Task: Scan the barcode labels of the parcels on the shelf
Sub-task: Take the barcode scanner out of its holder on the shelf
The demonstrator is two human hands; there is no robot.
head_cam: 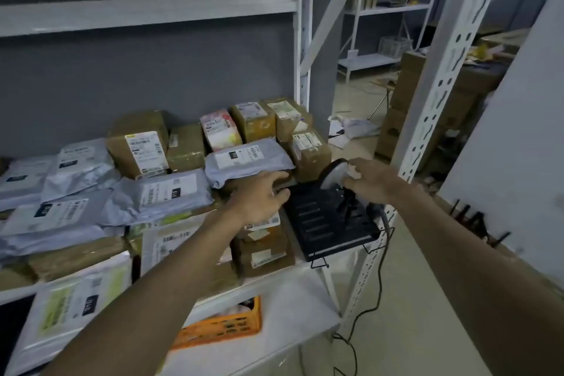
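Many parcels lie on the white shelf (pixel 293 287): grey mailer bags (pixel 158 192) with barcode labels on the left and taped brown boxes (pixel 137 143) at the back. One grey mailer (pixel 247 159) sits on a stack in the middle. A grey barcode scanner (pixel 332 174) stands upright in a black stand (pixel 326 226) at the shelf's right end. My right hand (pixel 374 178) grips the scanner's head from the right. My left hand (pixel 261 197) reaches just below the middle mailer, its fingers curled at the stand's far left corner; whether it holds anything is unclear.
A black cable (pixel 380 290) hangs from the stand down to the floor. An orange crate (pixel 232 327) sits on the lower shelf. White perforated uprights (pixel 442 76) frame the shelf. Cardboard boxes (pixel 403 94) and other racks stand behind on the right.
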